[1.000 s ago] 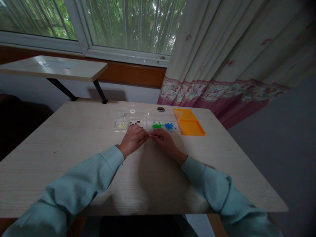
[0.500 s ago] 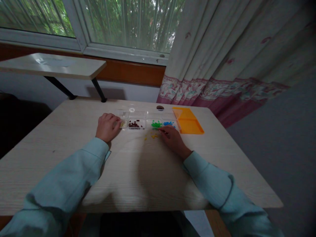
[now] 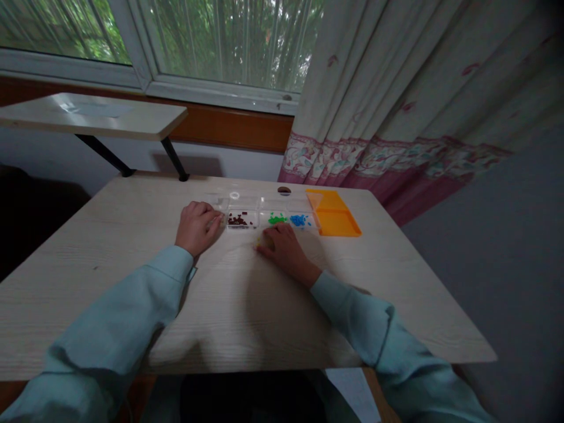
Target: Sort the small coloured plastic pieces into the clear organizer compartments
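Observation:
A clear plastic compartment box (image 3: 274, 202) lies across the back of the desk. My left hand (image 3: 199, 228) rests at its left end, fingers curled against the box and hiding that end compartment. Beside the fingers, one compartment holds dark brown small pieces (image 3: 238, 220). Further right lie green pieces (image 3: 277, 218) and blue pieces (image 3: 298, 220). My right hand (image 3: 284, 248) is on the desktop just in front of the box, thumb and forefinger apart. Small yellow pieces (image 3: 258, 242) show at its fingertips, others being covered by the hand.
An orange plastic lid (image 3: 338, 212) lies open against the box's right end. A raised shelf (image 3: 110, 117) on black legs stands at the back left of the desk (image 3: 211, 317). A round cable hole (image 3: 284, 191) is behind the box. Curtains (image 3: 343, 106) hang at the right.
My right hand has shifted left from the green compartment's front edge, its thumb and forefinger spreading over the yellow pieces. My left hand stays at the box's left end, moving slightly right.

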### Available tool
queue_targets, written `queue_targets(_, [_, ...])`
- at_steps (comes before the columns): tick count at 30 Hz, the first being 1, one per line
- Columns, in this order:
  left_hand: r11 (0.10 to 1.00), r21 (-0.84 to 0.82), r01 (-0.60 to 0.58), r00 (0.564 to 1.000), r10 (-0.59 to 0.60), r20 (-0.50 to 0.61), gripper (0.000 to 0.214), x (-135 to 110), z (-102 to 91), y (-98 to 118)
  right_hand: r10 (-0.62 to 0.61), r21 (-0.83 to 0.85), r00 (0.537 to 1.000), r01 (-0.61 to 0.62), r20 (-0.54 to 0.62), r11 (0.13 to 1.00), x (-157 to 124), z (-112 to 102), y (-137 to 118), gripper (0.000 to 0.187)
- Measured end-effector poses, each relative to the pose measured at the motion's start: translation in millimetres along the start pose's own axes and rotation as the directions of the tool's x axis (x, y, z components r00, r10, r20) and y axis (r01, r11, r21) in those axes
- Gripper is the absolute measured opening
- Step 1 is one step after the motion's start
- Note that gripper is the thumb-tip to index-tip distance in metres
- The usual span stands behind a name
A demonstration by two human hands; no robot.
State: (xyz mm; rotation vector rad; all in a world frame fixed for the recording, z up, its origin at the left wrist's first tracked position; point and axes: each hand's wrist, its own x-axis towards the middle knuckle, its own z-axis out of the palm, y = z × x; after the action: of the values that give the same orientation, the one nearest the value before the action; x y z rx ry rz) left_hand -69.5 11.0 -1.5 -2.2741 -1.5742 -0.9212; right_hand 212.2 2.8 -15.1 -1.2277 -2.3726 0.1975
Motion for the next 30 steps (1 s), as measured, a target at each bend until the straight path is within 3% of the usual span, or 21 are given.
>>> queue_targets(7, [0.974,-0.181,-0.137,0.987,0.15,0.06,0.024,0,5.6,34,-0.038,0.093,0.999,0.041,-0.035,0.995,9,10,-9,0.01])
queue_targets(12, [0.92,-0.337,-0.2,0.944,0.273,0.183,0.027,-4,13.8,52,-0.102,0.201,0.995,0.103,-0.016,0.974,3,-2,4,0.012])
queue_targets(19, [0.899,-0.423,-0.114,0.936,0.24,0.258,0.028,-9,33.4,70,-0.006,0.166,1.0,0.003,0.018,0.986,-13,-22,29,0.033])
queue_targets(26, [0.882,-0.472,-0.025,0.96,0.153,0.235,0.023,-7,46.6,89,-0.011,0.153,0.999,0.006,0.032,0.988,-8,-16,29,0.025])
queue_targets(30, [0.897,-0.442,0.026,0.975,0.074,0.207,0.034,-6,55.9,104,-0.033,0.212,0.998,0.023,0.047,0.977,-3,-13,22,0.019])
